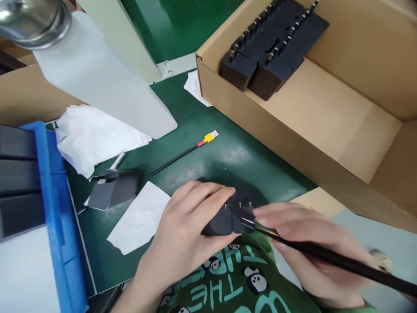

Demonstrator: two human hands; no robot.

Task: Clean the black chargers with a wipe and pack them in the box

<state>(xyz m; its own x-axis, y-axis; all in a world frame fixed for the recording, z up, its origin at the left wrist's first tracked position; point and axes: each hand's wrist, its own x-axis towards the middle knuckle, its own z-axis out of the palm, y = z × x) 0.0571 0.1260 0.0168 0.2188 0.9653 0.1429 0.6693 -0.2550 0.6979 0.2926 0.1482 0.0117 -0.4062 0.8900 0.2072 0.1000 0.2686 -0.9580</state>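
Mid-step at worktop [228, 169] near edge: left hand [185, 230] clamped round black adapter [228, 217], right hand [306, 243] pinching black rod [342, 261] vs. its prongs. Next likely needs steady tip placement.

A matt black plastic adapter [224, 217] with metal prongs sits in the left hand [185, 230]; at the worktop's [234, 165] smooth green far edge, a plain brown cardboard box [293, 130]; crumpled white paper sheets [91, 134] lie by a glossy blue plastic bin [48, 195] at the left edge
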